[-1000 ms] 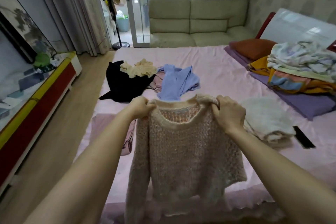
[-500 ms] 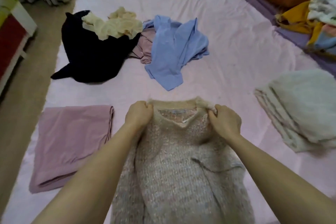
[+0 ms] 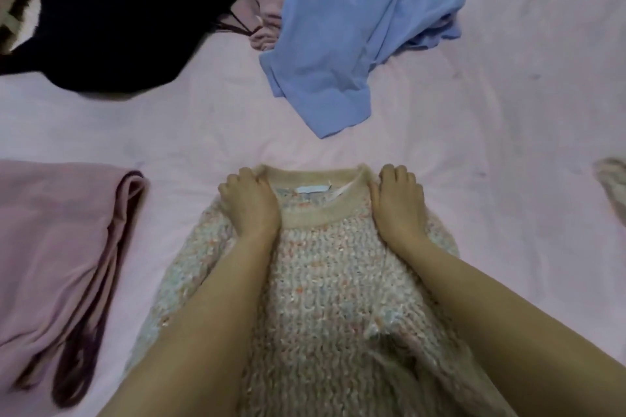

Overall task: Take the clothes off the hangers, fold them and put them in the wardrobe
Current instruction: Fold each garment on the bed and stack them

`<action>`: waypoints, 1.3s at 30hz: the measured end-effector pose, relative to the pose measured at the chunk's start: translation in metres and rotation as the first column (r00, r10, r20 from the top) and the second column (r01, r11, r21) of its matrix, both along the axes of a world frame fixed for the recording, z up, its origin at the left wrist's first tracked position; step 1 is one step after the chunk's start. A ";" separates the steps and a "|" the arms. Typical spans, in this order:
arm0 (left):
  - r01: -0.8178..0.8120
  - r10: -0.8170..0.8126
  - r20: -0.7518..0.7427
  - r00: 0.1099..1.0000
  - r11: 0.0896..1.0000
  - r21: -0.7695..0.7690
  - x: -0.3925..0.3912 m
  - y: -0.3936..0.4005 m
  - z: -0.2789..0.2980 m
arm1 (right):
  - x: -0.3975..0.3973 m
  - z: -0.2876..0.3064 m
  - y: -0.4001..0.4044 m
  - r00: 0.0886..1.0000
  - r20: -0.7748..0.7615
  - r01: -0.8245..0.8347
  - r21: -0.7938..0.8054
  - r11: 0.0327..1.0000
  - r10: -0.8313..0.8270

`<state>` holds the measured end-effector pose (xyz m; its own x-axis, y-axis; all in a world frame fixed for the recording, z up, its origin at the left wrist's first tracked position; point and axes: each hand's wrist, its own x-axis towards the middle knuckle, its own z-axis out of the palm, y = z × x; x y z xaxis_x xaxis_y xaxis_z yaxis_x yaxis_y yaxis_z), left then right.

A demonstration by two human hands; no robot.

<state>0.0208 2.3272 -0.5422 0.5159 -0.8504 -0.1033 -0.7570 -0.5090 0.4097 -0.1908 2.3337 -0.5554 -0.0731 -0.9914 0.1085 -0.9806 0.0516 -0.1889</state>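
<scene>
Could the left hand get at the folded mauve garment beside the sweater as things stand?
Probably yes. The folded mauve garment lies on the sheet just left of the left hand, with bare sheet between, but that hand grips the knit sweater at the shoulder and must let go first.

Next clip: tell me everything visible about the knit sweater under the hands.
The sweater is a chunky, fuzzy knit, pale with pink and blue flecks and a beige ribbed collar; a light blue label shows inside the neck. It lies flat, front up, on the pink sheet, collar away from the camera. The left hand and right hand grip its shoulders beside the collar.
</scene>
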 end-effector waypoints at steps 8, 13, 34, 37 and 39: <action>0.065 -0.062 0.022 0.998 0.861 -0.504 0.002 -0.045 -0.019 | 0.002 -0.010 -0.049 0.989 0.134 0.090 -0.183 0.979 -0.066; 0.078 -0.018 0.139 0.990 0.894 -0.442 -0.003 -0.060 -0.043 | 0.002 -0.025 -0.062 0.986 0.152 0.103 -0.185 0.977 -0.075; 0.929 -0.805 -0.465 0.369 0.296 0.224 -0.128 0.076 0.069 | -0.127 0.090 0.117 0.711 0.552 -0.184 0.745 0.641 -0.437; 0.879 -0.915 -0.293 0.276 0.117 0.463 -0.135 0.085 0.065 | -0.134 0.096 0.127 0.571 0.604 -0.283 0.780 0.558 -0.556; 0.848 -0.945 -0.179 0.273 0.148 0.509 -0.143 0.089 0.069 | -0.147 0.101 0.125 0.623 0.617 -0.222 0.729 0.648 -0.480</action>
<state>-0.1218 2.4163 -0.4737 -0.5333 -0.5835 -0.6125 -0.8244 0.5208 0.2216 -0.3380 2.4583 -0.4541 0.0933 -0.6713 -0.7353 -0.4812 0.6161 -0.6236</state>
